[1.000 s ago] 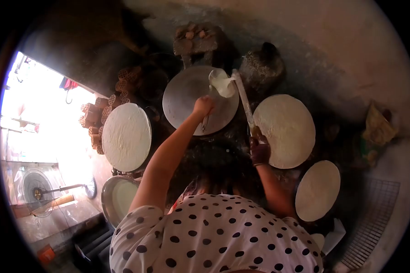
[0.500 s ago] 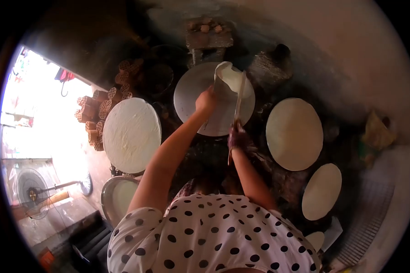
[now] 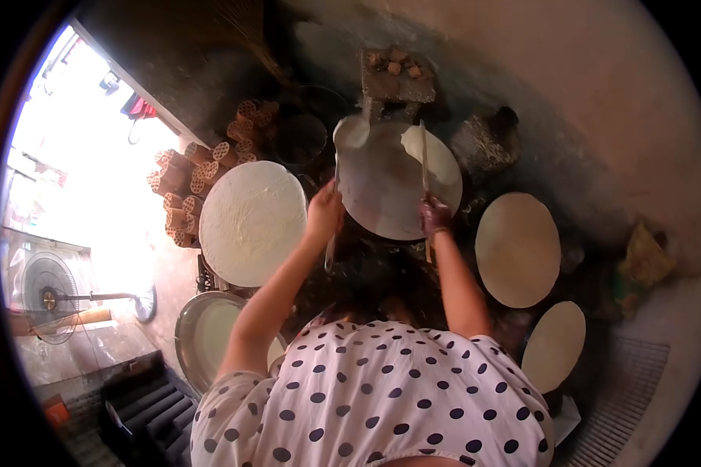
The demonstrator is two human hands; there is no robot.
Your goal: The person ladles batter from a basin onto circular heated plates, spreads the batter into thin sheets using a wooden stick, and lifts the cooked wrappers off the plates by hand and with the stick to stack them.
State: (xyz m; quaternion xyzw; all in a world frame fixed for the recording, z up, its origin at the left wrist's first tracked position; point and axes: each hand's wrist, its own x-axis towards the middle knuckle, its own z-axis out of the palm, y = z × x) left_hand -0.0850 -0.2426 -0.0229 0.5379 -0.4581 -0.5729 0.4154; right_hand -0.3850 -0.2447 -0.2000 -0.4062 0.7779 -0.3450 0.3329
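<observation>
A long-handled ladle (image 3: 353, 132) is gripped in my left hand (image 3: 325, 212), its pale bowl over the left rim of a large round griddle (image 3: 382, 198). My right hand (image 3: 435, 216), in a dark covering, is closed around a thin flat stick (image 3: 424, 156) that points away from me. The stick crosses a spread of white batter (image 3: 442, 165) on the griddle's right side. Left of my left hand lies a broad round tray with a whitish sheet (image 3: 253, 226). Nearer me on the left stands a metal basin (image 3: 185, 342) with pale liquid inside.
Two pale round discs (image 3: 518, 249) lie on the right. Perforated clay-coloured briquettes (image 3: 191, 175) are stacked at the left. A small block stand (image 3: 397, 82) is behind the griddle, with a dark-topped lump (image 3: 487, 140) beside it. A fan (image 3: 51, 298) stands far left.
The ladle has moved left from beside the stick to the griddle's left rim, away from the batter. My right hand still holds the stick over the batter; the whole view has shifted.
</observation>
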